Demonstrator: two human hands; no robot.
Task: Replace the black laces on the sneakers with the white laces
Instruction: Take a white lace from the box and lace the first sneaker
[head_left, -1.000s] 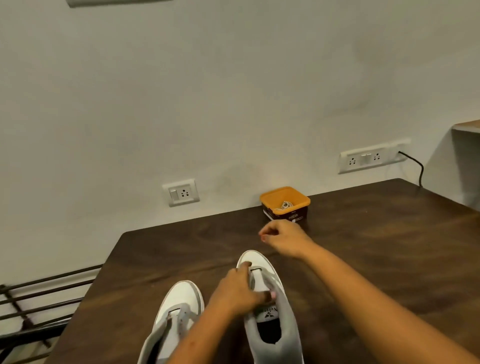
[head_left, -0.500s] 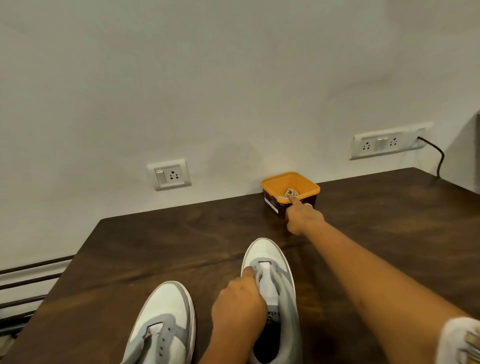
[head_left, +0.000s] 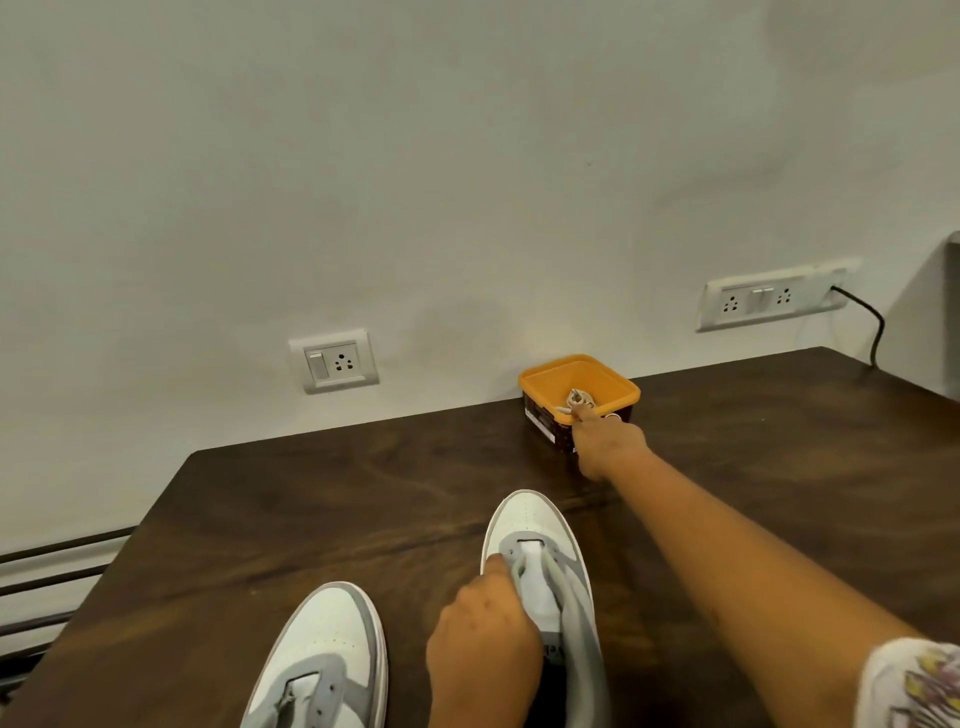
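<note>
Two white-and-grey sneakers stand toe-away on the dark wooden table (head_left: 311, 509), and their eyelets show no laces. My left hand (head_left: 483, 639) grips the right sneaker (head_left: 530, 519) at its left eyelet flap, beside the tongue. The left sneaker (head_left: 327, 644) stands untouched at the bottom edge. My right hand (head_left: 605, 441) reaches over the near rim of an orange tub (head_left: 613, 374) by the wall. Its fingertips pinch the bundled white laces (head_left: 581, 398) inside the tub. No black laces are in view.
The tub sits against a white wall with a socket plate (head_left: 335, 361) at the left and a double socket (head_left: 769, 299) with a black cable (head_left: 878, 327) at the right. Dark metal rails (head_left: 52, 571) run past the table's left edge.
My right hand went from above the right sneaker's toe out to the orange tub and into it, onto the white laces. My left hand stayed on the right sneaker.
</note>
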